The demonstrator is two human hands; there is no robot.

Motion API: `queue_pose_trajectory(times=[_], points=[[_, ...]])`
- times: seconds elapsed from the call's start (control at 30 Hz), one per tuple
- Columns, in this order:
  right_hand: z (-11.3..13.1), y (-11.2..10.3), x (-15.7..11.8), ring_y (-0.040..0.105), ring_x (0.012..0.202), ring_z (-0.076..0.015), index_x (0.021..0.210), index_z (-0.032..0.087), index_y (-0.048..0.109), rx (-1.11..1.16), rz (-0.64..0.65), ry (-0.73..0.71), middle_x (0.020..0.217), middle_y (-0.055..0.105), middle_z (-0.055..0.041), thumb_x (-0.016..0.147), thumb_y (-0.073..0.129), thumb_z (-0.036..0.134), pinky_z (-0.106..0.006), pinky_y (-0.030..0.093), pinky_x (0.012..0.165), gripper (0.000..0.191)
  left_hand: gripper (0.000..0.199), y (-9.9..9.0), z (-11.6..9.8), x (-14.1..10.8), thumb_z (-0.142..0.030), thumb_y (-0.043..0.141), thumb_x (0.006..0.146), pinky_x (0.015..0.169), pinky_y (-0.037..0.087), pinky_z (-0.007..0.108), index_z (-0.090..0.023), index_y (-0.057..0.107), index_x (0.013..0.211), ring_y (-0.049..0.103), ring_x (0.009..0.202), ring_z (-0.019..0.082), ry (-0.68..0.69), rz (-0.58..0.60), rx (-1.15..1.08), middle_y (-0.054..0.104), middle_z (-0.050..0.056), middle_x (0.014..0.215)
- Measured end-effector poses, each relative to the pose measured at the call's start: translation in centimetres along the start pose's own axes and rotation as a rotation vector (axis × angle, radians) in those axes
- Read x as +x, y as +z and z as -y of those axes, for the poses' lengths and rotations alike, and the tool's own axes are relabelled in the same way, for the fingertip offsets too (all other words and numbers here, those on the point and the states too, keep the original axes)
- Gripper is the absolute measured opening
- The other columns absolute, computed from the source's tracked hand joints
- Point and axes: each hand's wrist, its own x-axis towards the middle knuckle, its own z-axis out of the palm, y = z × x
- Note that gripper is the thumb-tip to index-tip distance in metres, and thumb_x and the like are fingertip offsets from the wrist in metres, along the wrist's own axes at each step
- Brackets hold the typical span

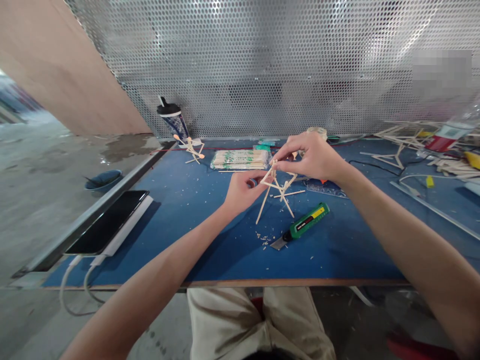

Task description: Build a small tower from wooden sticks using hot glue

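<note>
On blue tabletop: spindly, pale, angular stick figure.

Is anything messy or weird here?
Yes. Wood chips lie scattered on the table beside the knife, and its blade is bare, which looks messy and a bit risky. A dark patch on the floor might be a spill.

No readable text or labels.
</note>
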Motion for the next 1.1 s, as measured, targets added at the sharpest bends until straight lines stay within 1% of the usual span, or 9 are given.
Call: queue_pose_trajectory(times=[0.1, 0.17, 0.27, 0.4, 0.47, 0.67, 0.83, 1.1], points=[[-0.09, 0.01, 0.0, 0.06, 0.068, -0.0158, 0.088, 0.021, 0.08, 0.001, 0.003, 0.006, 0.077, 0.072, -0.0046, 0.078, 0.074, 0.033, -0.031, 0.044, 0.062, 0.017, 0.027, 0.01, -0.04, 0.0, -0.041, 0.065, 0.087, 0.058, 0.048, 0.026, -0.018, 0.078, 0.095, 0.063, 0.066, 0.014, -0.003, -0.001, 0.011, 0.076, 0.005, 0.081], [-0.15, 0.02, 0.0, 0.06, 0.069, -0.0159, 0.088, 0.02, 0.08, -0.001, 0.004, 0.005, 0.077, 0.072, -0.005, 0.078, 0.074, 0.033, -0.031, 0.043, 0.063, 0.017, 0.027, 0.02, 0.0, 0.01, -0.041, 0.065, 0.087, 0.059, 0.048, 0.026, -0.019, 0.078, 0.096, 0.064, 0.069, 0.014, -0.01, 0.001, -0.012, 0.076, 0.006, 0.084], [-0.22, 0.03, 0.01, 0.06, 0.07, -0.0162, 0.089, 0.02, 0.08, -0.003, 0.005, 0.0, 0.078, 0.072, -0.0054, 0.078, 0.074, 0.034, -0.031, 0.044, 0.063, 0.018, 0.027, 0.07, 0.1, 0.08, -0.04, 0.064, 0.088, 0.061, 0.049, 0.026, -0.02, 0.079, 0.098, 0.064, 0.073, 0.015, -0.038, 0.011, -0.118, 0.076, 0.006, 0.088], [-0.21, 0.03, 0.03, 0.06, 0.069, -0.0162, 0.089, 0.021, 0.08, -0.003, 0.004, 0.006, 0.078, 0.072, -0.0049, 0.078, 0.073, 0.034, -0.031, 0.044, 0.063, 0.018, 0.024, 0.12, 0.14, 0.23, -0.035, 0.062, 0.088, 0.058, 0.046, 0.024, -0.02, 0.079, 0.097, 0.058, 0.064, 0.012, -0.086, 0.064, -0.293, 0.074, 0.005, 0.083], [-0.16, 0.01, 0.03, 0.06, 0.069, -0.0161, 0.088, 0.021, 0.08, -0.006, 0.006, 0.007, 0.077, 0.072, -0.0045, 0.078, 0.073, 0.035, -0.031, 0.044, 0.063, 0.018, 0.025, 0.1, 0.12, 0.28, -0.035, 0.06, 0.089, 0.056, 0.044, 0.024, -0.021, 0.079, 0.098, 0.055, 0.062, 0.011, -0.104, 0.083, -0.332, 0.073, 0.005, 0.082], [-0.17, 0.01, 0.01, 0.06, 0.069, -0.0159, 0.089, 0.021, 0.079, -0.011, 0.013, 0.01, 0.078, 0.072, -0.0045, 0.079, 0.072, 0.034, -0.031, 0.043, 0.063, 0.018, 0.026, -0.02, -0.02, 0.31, -0.035, 0.058, 0.09, 0.055, 0.044, 0.024, -0.022, 0.079, 0.098, 0.054, 0.062, 0.012, -0.122, 0.082, -0.302, 0.073, 0.005, 0.084], [-0.23, 0.03, 0.01, 0.06, 0.069, -0.0157, 0.089, 0.021, 0.079, -0.016, 0.008, 0.006, 0.078, 0.072, -0.0043, 0.079, 0.073, 0.034, -0.031, 0.043, 0.063, 0.018, 0.026, -0.04, -0.27, 0.33, -0.036, 0.06, 0.088, 0.06, 0.049, 0.025, -0.02, 0.079, 0.095, 0.056, 0.063, 0.012, -0.103, 0.082, -0.284, 0.074, 0.005, 0.082], [-0.06, -0.03, 0.03, 0.058, 0.067, -0.0151, 0.09, 0.021, 0.08, -0.021, 0.016, 0.021, 0.077, 0.072, -0.0042, 0.079, 0.072, 0.035, -0.03, 0.042, 0.062, 0.019, 0.027, -0.11, -0.21, 0.2, -0.037, 0.06, 0.089, 0.062, 0.049, 0.026, -0.019, 0.079, 0.096, 0.058, 0.065, 0.013, -0.095, 0.079, -0.278, 0.074, 0.006, 0.082]])
